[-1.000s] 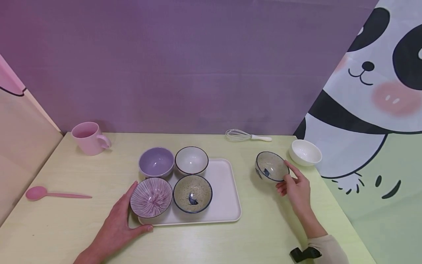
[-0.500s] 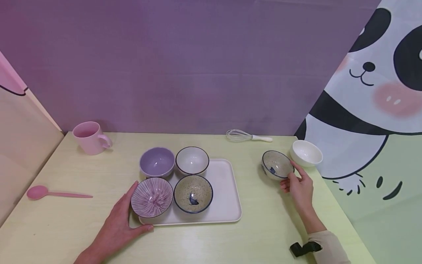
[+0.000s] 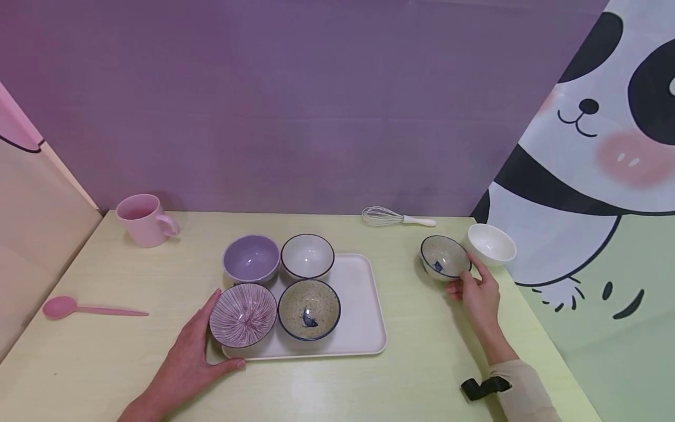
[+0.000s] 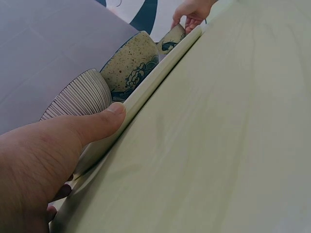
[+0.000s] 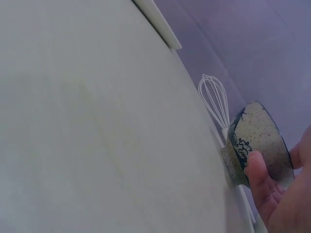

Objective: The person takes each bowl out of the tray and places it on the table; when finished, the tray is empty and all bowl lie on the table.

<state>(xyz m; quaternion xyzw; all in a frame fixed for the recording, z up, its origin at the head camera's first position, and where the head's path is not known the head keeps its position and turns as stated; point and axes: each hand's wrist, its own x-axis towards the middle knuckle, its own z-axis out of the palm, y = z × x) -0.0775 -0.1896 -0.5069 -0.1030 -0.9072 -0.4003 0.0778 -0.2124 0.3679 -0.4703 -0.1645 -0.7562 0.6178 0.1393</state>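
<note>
At the near left corner of the white tray (image 3: 361,310), my left hand (image 3: 184,357) grips the edge. In the left wrist view its thumb (image 4: 104,121) lies along the rim. Right beside that hand, a purple-striped bowl (image 3: 242,316) stands on the tray with a speckled bowl (image 3: 309,310), a lilac bowl (image 3: 251,259) and a dark-rimmed white bowl (image 3: 307,257). My right hand (image 3: 481,296) pinches the right side of another speckled bowl (image 3: 443,255) with blue patterning. The right wrist view shows this patterned bowl (image 5: 262,141) from its side, close over the table.
A plain white bowl (image 3: 490,243) stands just behind my right hand, near the table's right edge. Along the back edge lies a whisk (image 3: 390,218). A pink mug (image 3: 145,221) and a pink spoon (image 3: 79,309) are on the left. A purple backdrop (image 3: 295,117) rises behind.
My right hand has moved the speckled bowl to the right and slightly back, closer to the plain white bowl. The left hand and the tray have kept their place.
</note>
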